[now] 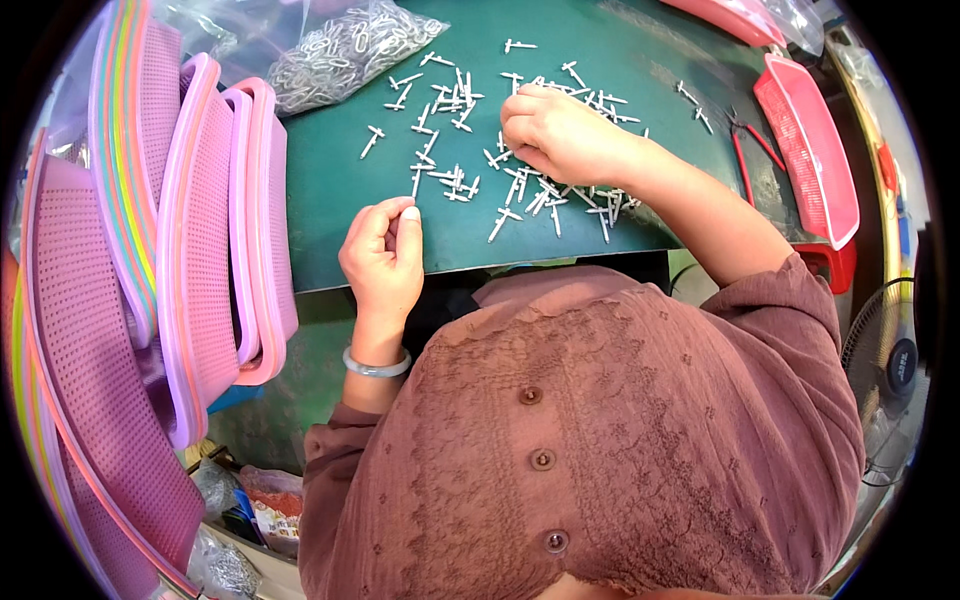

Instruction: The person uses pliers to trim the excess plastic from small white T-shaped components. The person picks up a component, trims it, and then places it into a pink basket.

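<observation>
Near the table's front edge, my left hand (383,250) is closed in a pinch, thumb pressed to the curled fingers. From its tip rises a small white cross-shaped piece (416,180) with a thin stem. Over the main heap of similar white pieces (545,195), my right hand (565,135) has its fingers bent down and drawn together. Its fingertips are hidden, so what they grip does not show. More loose white pieces (455,95) lie scattered between and beyond my hands, and a few (695,105) lie off to the right.
Pink and purple perforated baskets (205,240) are stacked at the left. A clear bag of metal links (350,50) sits at the back left of the green table (340,160). Red-handled pliers (745,160) lie by a pink basket (810,150); a fan (885,350) stands at lower right.
</observation>
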Demonstrator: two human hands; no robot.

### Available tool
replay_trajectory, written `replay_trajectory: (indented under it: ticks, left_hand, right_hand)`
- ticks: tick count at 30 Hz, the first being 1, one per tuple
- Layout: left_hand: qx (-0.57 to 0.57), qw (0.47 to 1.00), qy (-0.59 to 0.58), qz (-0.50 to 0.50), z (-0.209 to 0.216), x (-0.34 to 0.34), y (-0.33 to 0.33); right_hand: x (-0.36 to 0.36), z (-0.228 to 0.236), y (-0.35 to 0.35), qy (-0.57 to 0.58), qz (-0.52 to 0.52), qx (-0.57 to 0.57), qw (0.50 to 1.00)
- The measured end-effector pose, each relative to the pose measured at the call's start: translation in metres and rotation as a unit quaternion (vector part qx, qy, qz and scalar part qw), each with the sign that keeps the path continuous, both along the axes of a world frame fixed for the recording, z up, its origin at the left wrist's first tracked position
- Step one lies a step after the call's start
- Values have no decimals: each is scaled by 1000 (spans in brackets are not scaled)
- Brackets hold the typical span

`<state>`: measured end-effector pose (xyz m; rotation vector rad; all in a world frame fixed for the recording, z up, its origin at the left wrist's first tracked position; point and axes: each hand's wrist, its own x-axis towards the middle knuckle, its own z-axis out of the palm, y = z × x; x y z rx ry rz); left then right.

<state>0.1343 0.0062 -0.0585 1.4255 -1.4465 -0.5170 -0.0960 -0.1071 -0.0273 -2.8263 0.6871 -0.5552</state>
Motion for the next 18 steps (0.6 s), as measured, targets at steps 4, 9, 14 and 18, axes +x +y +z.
replay_trajectory:
  ticks: [4, 9, 14, 18]
  left_hand:
    - [-12, 1000, 2, -2, 0, 0, 1]
    - [-44, 999, 0, -2, -3, -1, -2]
    - [-48, 999, 4, -4, -2, -1, 0]
    - [-43, 999, 3, -7, -3, 0, 0]
  right_hand:
    - [-4, 7, 0, -4, 5, 30, 1000]
    - [-3, 6, 1, -8, 17, 35, 999]
    - [3, 7, -3, 2, -29, 22, 999]
    - [23, 2, -4, 0, -104, 25, 994]
